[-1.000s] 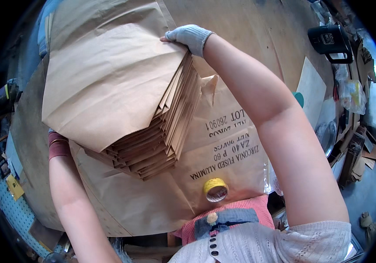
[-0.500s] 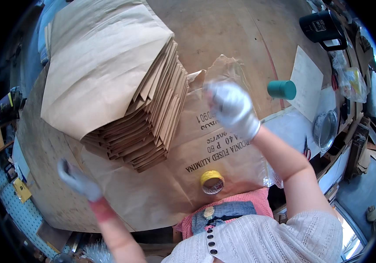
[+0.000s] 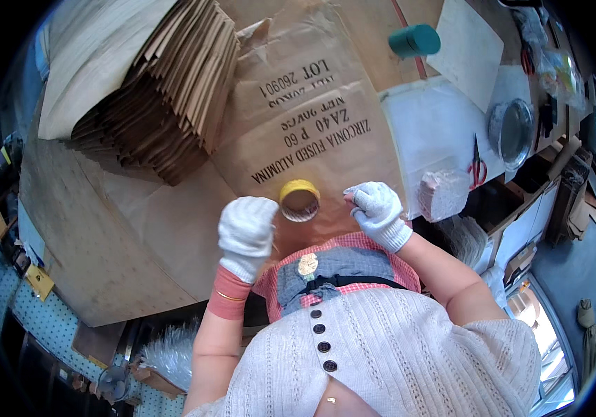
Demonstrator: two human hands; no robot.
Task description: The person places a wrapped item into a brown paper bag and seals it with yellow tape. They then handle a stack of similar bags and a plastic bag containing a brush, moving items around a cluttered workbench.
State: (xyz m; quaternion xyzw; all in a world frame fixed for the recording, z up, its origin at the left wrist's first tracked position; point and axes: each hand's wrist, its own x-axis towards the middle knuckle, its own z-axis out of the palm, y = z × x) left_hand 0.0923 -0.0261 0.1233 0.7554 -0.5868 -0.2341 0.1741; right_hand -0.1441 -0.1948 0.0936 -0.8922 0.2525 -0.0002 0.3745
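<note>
My left hand, in a white knit glove, is closed near the table's front edge, just left of a roll of yellow tape. To the right of the tape, my gloved right hand has its fingers curled together in a pinch. What either hand holds, if anything, is hidden. The tape lies on a flat brown paper sack with dark printing, seen upside down. A thick stack of folded brown paper bags rises at the far left of the sack.
Right of the sack lie a plastic-wrapped block, red-handled scissors and a clear round container. Farther back are a green cylinder and a pale sheet. The table's curved front edge runs before my waist.
Both hands have come in toward my body and closer together, on either side of the tape roll. My view has tipped downward, so the stack and sack sit higher in the picture.
</note>
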